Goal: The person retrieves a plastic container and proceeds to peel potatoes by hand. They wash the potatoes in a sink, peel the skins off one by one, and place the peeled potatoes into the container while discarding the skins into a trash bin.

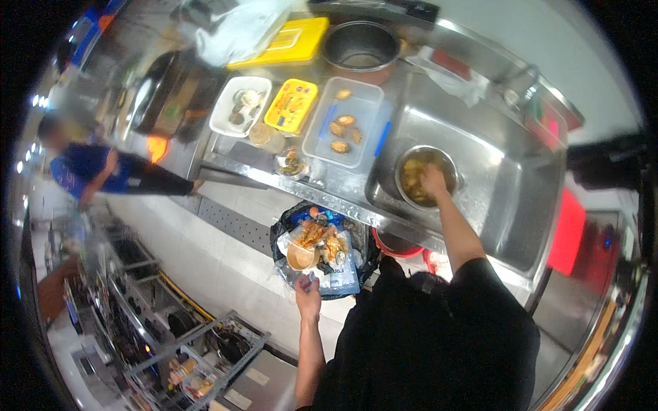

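My right hand [432, 181] reaches down into a round metal pot [400, 186] standing in the sink. Yellowish chunks in liquid [414, 170] fill the pot, and my fingertips are hidden among them. My left hand [308, 290] hangs low at the near edge of a black bin bag [277, 229], its fingers pinched together; what they hold, if anything, is too small to name. In the bag lie food scraps [312, 234], a brown paper bowl [302, 256] and plastic wrappers [344, 279].
Left of the steel sink [490, 188], a clear plastic tub [322, 147] holds several brownish shellfish-like pieces. Beside it stand a yellow box [291, 106], a white tray [221, 118], a jar [264, 137] and a large dark pot [361, 63]. A person [86, 164] stands farther left.
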### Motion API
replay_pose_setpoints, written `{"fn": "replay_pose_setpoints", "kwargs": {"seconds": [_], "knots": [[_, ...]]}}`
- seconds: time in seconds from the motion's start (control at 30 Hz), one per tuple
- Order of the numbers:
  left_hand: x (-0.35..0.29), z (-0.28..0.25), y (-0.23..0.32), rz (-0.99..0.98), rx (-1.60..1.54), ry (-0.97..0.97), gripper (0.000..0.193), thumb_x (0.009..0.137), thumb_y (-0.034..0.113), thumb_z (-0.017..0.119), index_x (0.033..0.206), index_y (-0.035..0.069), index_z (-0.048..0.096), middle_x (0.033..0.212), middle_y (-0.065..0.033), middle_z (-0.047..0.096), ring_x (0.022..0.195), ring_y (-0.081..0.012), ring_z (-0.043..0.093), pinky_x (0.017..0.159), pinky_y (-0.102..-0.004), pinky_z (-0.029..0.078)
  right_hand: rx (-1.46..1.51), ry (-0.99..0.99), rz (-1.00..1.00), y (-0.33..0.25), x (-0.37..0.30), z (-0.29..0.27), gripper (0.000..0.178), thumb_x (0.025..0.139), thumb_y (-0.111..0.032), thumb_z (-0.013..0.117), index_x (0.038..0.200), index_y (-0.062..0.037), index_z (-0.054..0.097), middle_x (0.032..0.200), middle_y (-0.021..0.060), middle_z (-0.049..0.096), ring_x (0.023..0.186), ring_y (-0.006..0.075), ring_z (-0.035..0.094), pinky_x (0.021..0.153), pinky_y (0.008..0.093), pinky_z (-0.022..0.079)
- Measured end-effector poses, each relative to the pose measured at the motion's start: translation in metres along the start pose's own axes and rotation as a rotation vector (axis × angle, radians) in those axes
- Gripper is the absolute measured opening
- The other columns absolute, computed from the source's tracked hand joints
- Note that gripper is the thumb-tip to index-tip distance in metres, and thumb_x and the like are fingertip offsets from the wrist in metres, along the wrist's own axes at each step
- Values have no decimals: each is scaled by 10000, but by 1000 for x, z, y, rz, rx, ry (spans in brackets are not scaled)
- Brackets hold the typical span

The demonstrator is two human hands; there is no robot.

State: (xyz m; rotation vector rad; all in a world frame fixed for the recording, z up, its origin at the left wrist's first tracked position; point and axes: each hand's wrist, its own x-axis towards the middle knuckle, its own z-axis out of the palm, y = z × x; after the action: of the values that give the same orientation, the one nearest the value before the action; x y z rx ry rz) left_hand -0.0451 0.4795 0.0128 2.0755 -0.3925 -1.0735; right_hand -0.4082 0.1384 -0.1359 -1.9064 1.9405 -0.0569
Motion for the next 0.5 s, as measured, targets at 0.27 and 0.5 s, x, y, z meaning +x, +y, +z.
{"fn": "replay_pose_setpoints", "kwargs": {"seconds": [0.27,0.5], "knots": [[-24,1,-11,-15,508,-271,373,893,255,605,1174,21,531,941,-166,667,838,-255,661,741,-358,517,-187,-233,0,23,36,76,708,852,-220,554,1457,-95,208,1439,257,296,1259,437,397,1050,492,340],[-31,10,-19,57,643,-346,406,894,255,602,1211,12,532,964,-175,666,895,-269,662,766,-366,524,-374,-275,72,15,46,85,659,860,-180,561,1435,-65,261,1381,280,361,1185,383,490,1019,483,379]]}}
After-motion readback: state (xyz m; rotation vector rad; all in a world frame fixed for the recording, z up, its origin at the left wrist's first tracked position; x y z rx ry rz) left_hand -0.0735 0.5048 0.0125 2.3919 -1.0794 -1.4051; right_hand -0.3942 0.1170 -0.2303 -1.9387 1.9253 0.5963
